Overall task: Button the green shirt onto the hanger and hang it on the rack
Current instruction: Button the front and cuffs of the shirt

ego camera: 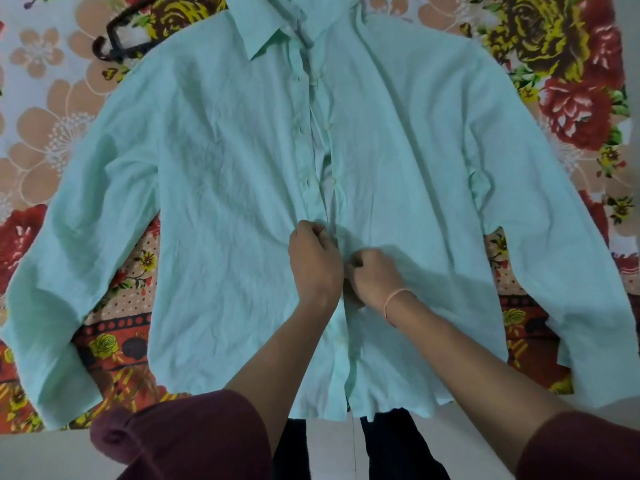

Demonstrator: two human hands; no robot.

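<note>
A: Where's the pale green, wrinkled cotton shirt (pixel 225 168)?
B: Spread front-up on the flowered bed sheet (pixel 41 98), upper placket gaping.
A: Any tip?
B: Align both edges; push the button fully through. Left hand (pixel 313 261) and right hand (pixel 375 277) meet mid-placket, fingers (pixel 320 233) curled tight, pinching the fabric.

text: none readable | green shirt (pixel 225 168): no legible label, brand or number | floral bedsheet (pixel 52 133): printed flower pattern only, no lettering | signs: none readable
</note>
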